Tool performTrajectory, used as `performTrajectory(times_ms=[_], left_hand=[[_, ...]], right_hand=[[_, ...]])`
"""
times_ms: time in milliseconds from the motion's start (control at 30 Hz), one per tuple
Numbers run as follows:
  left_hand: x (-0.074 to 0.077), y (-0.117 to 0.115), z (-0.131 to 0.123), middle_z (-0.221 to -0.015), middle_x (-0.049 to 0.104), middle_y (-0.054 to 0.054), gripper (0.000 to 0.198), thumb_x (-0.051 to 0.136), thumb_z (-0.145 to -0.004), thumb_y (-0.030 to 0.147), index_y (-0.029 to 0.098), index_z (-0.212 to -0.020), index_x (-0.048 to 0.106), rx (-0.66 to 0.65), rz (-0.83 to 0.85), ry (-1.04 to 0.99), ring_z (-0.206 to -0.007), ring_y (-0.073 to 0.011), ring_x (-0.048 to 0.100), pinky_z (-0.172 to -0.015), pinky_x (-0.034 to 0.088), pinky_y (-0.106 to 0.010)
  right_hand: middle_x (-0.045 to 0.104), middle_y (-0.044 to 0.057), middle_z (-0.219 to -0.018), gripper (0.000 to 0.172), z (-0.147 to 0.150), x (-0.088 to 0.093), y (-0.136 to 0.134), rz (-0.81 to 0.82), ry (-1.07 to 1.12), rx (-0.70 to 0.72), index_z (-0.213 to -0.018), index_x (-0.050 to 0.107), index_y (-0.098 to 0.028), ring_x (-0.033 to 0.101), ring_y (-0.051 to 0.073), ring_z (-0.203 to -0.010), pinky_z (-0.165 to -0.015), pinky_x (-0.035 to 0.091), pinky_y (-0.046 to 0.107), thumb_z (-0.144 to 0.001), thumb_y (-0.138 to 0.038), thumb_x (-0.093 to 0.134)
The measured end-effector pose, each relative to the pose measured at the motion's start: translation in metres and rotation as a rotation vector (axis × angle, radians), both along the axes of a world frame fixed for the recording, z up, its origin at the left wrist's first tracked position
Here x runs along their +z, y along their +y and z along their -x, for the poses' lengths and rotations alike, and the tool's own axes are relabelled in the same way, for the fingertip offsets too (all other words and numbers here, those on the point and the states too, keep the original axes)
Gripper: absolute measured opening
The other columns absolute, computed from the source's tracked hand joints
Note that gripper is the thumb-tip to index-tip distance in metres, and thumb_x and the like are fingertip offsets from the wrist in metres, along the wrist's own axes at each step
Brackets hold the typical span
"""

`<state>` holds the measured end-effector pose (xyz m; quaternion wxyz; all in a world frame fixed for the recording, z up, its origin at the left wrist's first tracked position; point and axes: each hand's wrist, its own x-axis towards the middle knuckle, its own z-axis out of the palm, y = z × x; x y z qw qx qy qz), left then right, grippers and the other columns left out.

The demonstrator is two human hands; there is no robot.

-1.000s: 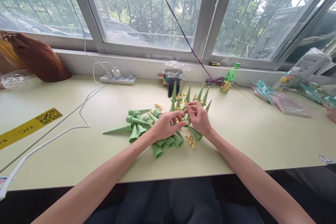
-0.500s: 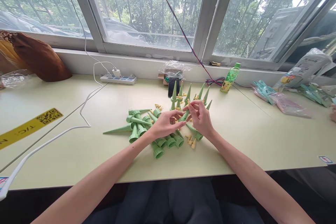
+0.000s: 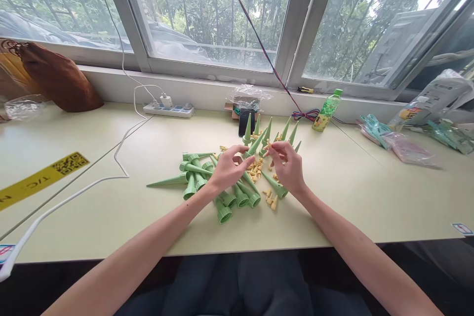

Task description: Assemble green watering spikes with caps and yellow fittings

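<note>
Pale-yellow, flat tabletop (image 3: 355, 202) below; on it, piled green, tapered plastic spikes (image 3: 198, 169); next to these, left hand (image 3: 231, 170) with fingers curled on 1 tilted green spike (image 3: 256, 144), tip up; near it, right hand (image 3: 289, 167), fingertips narrowed on 1 small, yellow plastic peg (image 3: 268, 144); between both hands, loose yellow pegs (image 3: 255, 171)

Bench (image 3: 355, 192) is lit evenly by bright daylight admitted through windows (image 3: 300, 19), foliage (image 3: 218, 5) bleached by haze, shadows kept faint, yellow pieces (image 3: 274, 203) slightly softened, outer edges stretched by wide-angle distortion.
</note>
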<state>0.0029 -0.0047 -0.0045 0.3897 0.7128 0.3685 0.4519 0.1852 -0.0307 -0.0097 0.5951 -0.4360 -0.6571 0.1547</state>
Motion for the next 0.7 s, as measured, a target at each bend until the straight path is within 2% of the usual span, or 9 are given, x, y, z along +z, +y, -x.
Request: performTrajectory(times_ms=[300,467,700], left_hand=[[-0.0031,0.0018,0.0001,-0.104,0.063,-0.008,0.034,0.07,-0.08,0.04,0.017,-0.105,0.064,0.028,-0.057,-0.089,-0.061,-0.0079,0.053,-0.047,0.045,-0.019],[-0.0031,0.0011,0.0002,-0.104,0.062,-0.008,0.035,0.069,-0.081,0.041,0.018,-0.106,0.063,0.049,-0.108,-0.077,-0.061,-0.0082,0.054,-0.047,0.046,-0.019],[-0.0015,-0.0007,0.0003,-0.107,0.06,-0.007,0.032,0.066,-0.084,0.041,0.018,-0.108,0.063,0.064,-0.175,-0.027,-0.065,-0.0086,0.056,-0.05,0.048,-0.02]], right_hand=[[0.067,0.005,-0.088,0.021,0.0012,-0.0035,0.0008,0.099,-0.09,0.1,-0.093,0.06,-0.021,0.066,0.017,-0.073,-0.064,0.057,0.031,-0.093,-0.041,0.055],[0.065,0.005,-0.086,0.025,0.0005,-0.0041,0.0019,0.124,-0.126,0.126,-0.093,0.06,-0.02,0.065,0.018,-0.071,-0.06,0.056,0.031,-0.093,-0.044,0.053],[0.065,0.005,-0.086,0.024,0.0006,-0.0049,0.0019,0.115,-0.171,0.155,-0.091,0.059,-0.02,0.062,0.016,-0.069,-0.066,0.057,0.032,-0.093,-0.042,0.052]])
